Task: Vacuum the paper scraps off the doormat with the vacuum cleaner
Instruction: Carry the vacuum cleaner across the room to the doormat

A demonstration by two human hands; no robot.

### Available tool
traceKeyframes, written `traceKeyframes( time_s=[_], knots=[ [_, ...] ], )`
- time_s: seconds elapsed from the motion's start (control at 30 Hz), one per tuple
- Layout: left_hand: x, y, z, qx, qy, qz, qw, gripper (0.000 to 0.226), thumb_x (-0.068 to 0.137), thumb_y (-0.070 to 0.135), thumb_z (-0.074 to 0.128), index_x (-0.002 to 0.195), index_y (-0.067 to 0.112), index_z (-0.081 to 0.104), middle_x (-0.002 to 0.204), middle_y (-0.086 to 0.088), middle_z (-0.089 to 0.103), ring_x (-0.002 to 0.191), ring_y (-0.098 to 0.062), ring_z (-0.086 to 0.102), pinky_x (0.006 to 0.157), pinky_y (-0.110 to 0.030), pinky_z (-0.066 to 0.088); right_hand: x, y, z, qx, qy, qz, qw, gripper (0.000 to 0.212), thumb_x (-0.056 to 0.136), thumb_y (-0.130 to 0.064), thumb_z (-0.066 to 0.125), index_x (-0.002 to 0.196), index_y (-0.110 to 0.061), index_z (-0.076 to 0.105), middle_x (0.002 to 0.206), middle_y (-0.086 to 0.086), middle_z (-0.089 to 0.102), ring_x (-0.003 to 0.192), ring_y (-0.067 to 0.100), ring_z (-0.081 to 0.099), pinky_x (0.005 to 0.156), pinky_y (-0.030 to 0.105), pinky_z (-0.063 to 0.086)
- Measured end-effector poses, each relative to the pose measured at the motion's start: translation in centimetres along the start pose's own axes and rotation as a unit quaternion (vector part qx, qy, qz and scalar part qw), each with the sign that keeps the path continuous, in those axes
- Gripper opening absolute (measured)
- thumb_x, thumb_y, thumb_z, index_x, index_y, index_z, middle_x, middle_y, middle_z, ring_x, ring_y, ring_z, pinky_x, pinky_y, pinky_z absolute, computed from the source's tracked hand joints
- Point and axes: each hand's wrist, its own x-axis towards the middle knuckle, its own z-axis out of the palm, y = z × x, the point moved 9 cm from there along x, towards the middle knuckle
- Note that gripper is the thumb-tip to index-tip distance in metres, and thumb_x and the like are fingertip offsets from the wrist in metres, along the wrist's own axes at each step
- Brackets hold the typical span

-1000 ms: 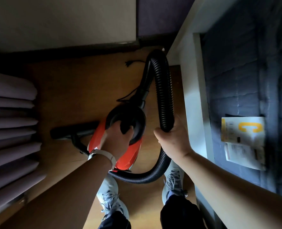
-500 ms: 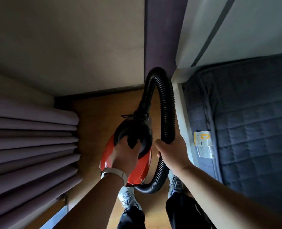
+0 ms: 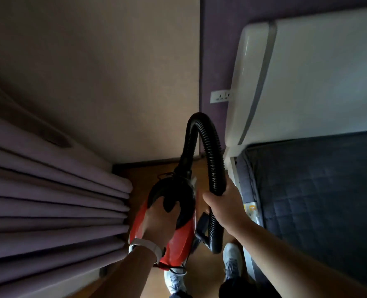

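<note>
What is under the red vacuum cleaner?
Wooden floor and a white shoe, which the vacuum cleaner partly covers. The floor directly beneath it is hidden.

The curtain (image 3: 49, 201) lies left of the vacuum (image 3: 178, 237), mattress (image 3: 318, 201) right; hose (image 3: 213, 160) loops between them; headboard (image 3: 307, 72) behind mattress; socket (image 3: 220, 97) on wall (image 3: 215, 50) beside headboard.

Your left hand (image 3: 161, 222) grips the red vacuum cleaner (image 3: 178, 237) by its handle; your right hand (image 3: 225, 207) holds its black hose (image 3: 215, 160) beside the bed (image 3: 320, 190).
</note>
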Motion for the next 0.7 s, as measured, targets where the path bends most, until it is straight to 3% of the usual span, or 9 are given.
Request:
traceKeyframes(
  time_s=[0.07, 0.17, 0.2, 0.27, 0.3, 0.37, 0.4, 0.5, 0.7],
  knots=[
    [-1.4, 2.0, -2.3, -0.006, 0.028, 0.021, 0.999, 0.016, 0.092, 0.032, 0.065, 0.085, 0.025, 0.053, 0.069, 0.014, 0.052, 0.060, 0.000, 0.046, 0.050, -0.011, 0.032, -0.8, -2.8, -0.7, -0.015, -0.014, -0.023, 1.000, 0.027, 0.065, -0.013, 0.062, 0.069, -0.037, 0.051, 0.052, -0.005, 0.049, 0.046, 0.022, 0.051, 0.048, 0.035, 0.043],
    [-3.0, 5.4, -5.0, 0.034, 0.060, 0.069, 0.995, 0.018, 0.089, 0.028, 0.071, 0.078, 0.025, 0.057, 0.068, 0.015, 0.052, 0.059, -0.004, 0.047, 0.051, -0.011, 0.036, -1.6, -7.4, -2.0, -0.030, -0.032, -0.068, 0.997, 0.024, 0.065, -0.012, 0.064, 0.073, -0.031, 0.052, 0.055, -0.001, 0.051, 0.049, 0.023, 0.054, 0.048, 0.034, 0.044],
    [-3.4, 6.5, -6.2, 0.023, 0.084, 0.080, 0.993, 0.019, 0.084, 0.024, 0.077, 0.076, 0.025, 0.060, 0.069, 0.012, 0.056, 0.060, -0.011, 0.053, 0.050, -0.010, 0.036, -1.8, -9.0, -2.3, -0.031, -0.037, -0.085, 0.995, 0.023, 0.067, -0.008, 0.065, 0.077, -0.026, 0.053, 0.056, 0.002, 0.052, 0.050, 0.023, 0.054, 0.048, 0.034, 0.044],
    [-3.4, 8.1, -5.8, -0.009, -0.012, 0.067, 0.998, 0.028, 0.060, 0.015, 0.092, 0.079, 0.021, 0.072, 0.072, -0.007, 0.065, 0.057, -0.029, 0.062, 0.045, -0.019, 0.047, -2.2, -12.0, -3.0, -0.023, -0.043, -0.122, 0.991, 0.020, 0.073, 0.005, 0.064, 0.082, -0.010, 0.053, 0.056, 0.006, 0.052, 0.050, 0.022, 0.054, 0.047, 0.032, 0.043],
    [-3.4, 9.7, -7.1, -0.010, 0.020, 0.107, 0.994, 0.035, 0.054, 0.014, 0.095, 0.083, 0.017, 0.075, 0.073, -0.011, 0.066, 0.057, -0.033, 0.063, 0.044, -0.019, 0.048, -2.3, -13.4, -3.3, -0.023, -0.044, -0.138, 0.989, 0.020, 0.075, 0.009, 0.063, 0.081, -0.007, 0.052, 0.056, 0.005, 0.051, 0.050, 0.021, 0.053, 0.046, 0.030, 0.043],
    [-4.9, 12.7, -9.4, -0.096, 0.050, 0.111, 0.988, 0.021, 0.075, 0.023, 0.084, 0.088, 0.019, 0.069, 0.072, 0.002, 0.064, 0.065, -0.024, 0.062, 0.047, -0.011, 0.042, -3.0, -15.9, -3.6, -0.031, -0.051, -0.167, 0.984, 0.025, 0.076, 0.010, 0.063, 0.078, -0.011, 0.050, 0.053, -0.003, 0.051, 0.049, 0.017, 0.052, 0.046, 0.026, 0.042],
    [-5.3, 13.8, -11.4, -0.096, 0.127, 0.123, 0.980, 0.015, 0.085, 0.028, 0.075, 0.091, 0.020, 0.065, 0.073, 0.008, 0.061, 0.067, -0.017, 0.059, 0.050, -0.009, 0.038, -3.2, -16.8, -3.7, -0.035, -0.053, -0.181, 0.981, 0.028, 0.077, 0.009, 0.065, 0.078, -0.015, 0.051, 0.052, -0.008, 0.050, 0.048, 0.012, 0.051, 0.045, 0.022, 0.042],
    [-6.0, 16.8, -13.7, -0.152, 0.158, 0.123, 0.968, 0.016, 0.090, 0.031, 0.068, 0.101, 0.020, 0.067, 0.080, 0.006, 0.065, 0.073, -0.011, 0.059, 0.059, -0.020, 0.041, -4.0, -18.6, -4.0, -0.032, -0.056, -0.215, 0.975, 0.024, 0.079, 0.002, 0.070, 0.084, -0.017, 0.055, 0.057, -0.007, 0.052, 0.047, 0.004, 0.049, 0.045, 0.017, 0.041],
    [-7.2, 23.3, -17.7, -0.231, 0.181, 0.132, 0.947, 0.020, 0.089, 0.029, 0.069, 0.074, 0.018, 0.062, 0.060, 0.000, 0.062, 0.055, -0.018, 0.059, 0.047, -0.022, 0.039, -3.6, -19.0, -5.6, 0.013, -0.022, -0.220, 0.975, 0.021, 0.082, -0.003, 0.074, 0.088, -0.015, 0.058, 0.063, -0.005, 0.055, 0.048, -0.001, 0.050, 0.046, 0.014, 0.041]
  ],
)
